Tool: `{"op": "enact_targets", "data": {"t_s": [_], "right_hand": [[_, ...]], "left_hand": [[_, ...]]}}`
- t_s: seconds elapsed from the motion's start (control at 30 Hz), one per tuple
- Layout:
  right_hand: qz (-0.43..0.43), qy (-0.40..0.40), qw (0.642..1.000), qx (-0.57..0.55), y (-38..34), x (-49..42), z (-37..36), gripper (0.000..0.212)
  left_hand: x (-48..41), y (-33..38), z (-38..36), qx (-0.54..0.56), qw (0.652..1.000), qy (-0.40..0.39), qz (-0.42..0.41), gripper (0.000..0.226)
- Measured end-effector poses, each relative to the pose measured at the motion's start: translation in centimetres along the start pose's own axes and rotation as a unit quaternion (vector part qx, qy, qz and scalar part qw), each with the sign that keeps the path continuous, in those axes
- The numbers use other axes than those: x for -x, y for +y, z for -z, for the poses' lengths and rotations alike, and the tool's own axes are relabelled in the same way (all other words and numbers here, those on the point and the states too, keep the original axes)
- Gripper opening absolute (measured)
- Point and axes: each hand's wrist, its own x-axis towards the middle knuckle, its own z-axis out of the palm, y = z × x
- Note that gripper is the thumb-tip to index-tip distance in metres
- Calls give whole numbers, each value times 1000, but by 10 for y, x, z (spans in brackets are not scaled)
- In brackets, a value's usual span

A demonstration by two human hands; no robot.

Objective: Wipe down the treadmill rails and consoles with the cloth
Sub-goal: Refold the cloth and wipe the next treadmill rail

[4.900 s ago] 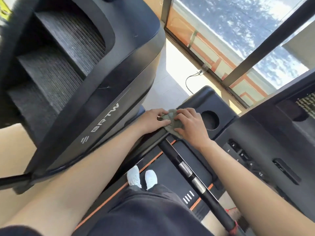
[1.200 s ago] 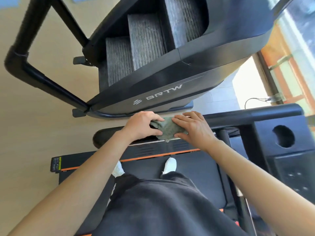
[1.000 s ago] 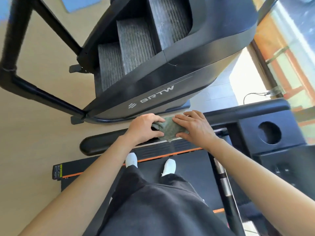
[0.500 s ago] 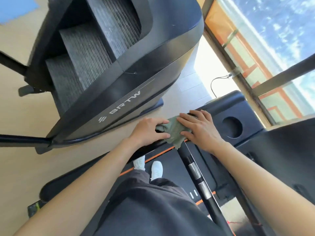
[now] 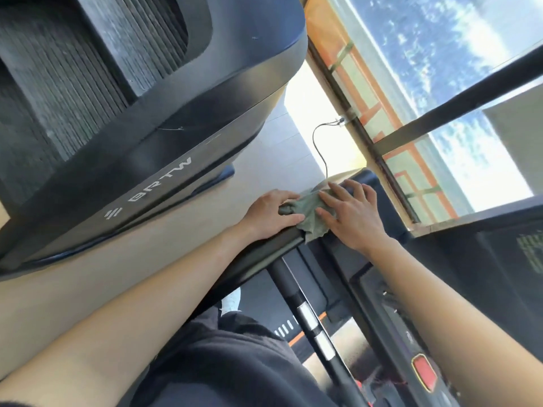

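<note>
The black stair machine (image 5: pixel 152 121) fills the far left. Nearer and to its right we see the treadmill's dark rail (image 5: pixel 264 255) running toward the window. At its far end the left hand (image 5: pixel 269 214) grips the bunched end of the green cloth (image 5: pixel 308 214), which lies on the rail. The right hand (image 5: pixel 351 217) presses it flat, fingers spread.

Black BRTW stair machine (image 5: pixel 182 127) at left — window (image 5: pixel 440 69), cable (image 5: pixel 318 142) beyond.
</note>
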Motion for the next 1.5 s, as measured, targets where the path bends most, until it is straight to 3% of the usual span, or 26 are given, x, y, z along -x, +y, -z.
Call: {"op": "enact_targets", "data": {"t_s": [0.13, 0.3, 0.53, 0.8, 0.97, 1.2, 1.4, 1.5], "right_hand": [[4, -21, 999, -31, -1, -18, 11, 38], [56, -126, 981, -134, -2, -43, 18, 35], [66, -331, 932, -135, -14, -88, 33, 31], [124, -446, 880, -105, -51, -107, 37, 40], [154, -472, 862, -104, -80, -108, 33, 41], [202, -471, 850, -122, -103, -97, 21, 45], [248, -436, 854, -140, -123, -80, 15, 42], [281, -424, 848, -149, -138, -74, 14, 41]], "left_hand": [[-25, 4, 1, 84, 994, -60, 22, 41], [-33, -16, 12, 169, 974, -138, 65, 30], [-13, -50, 10, 247, 952, -128, 124, 28], [22, -74, 28, 226, 956, -142, 125, 32], [46, -88, 38, 184, 963, -139, 138, 41], [83, -90, 52, 101, 977, -129, 135, 81], [118, -79, 63, 70, 978, -97, 173, 57], [138, -77, 69, 38, 976, -84, 199, 57]]}}
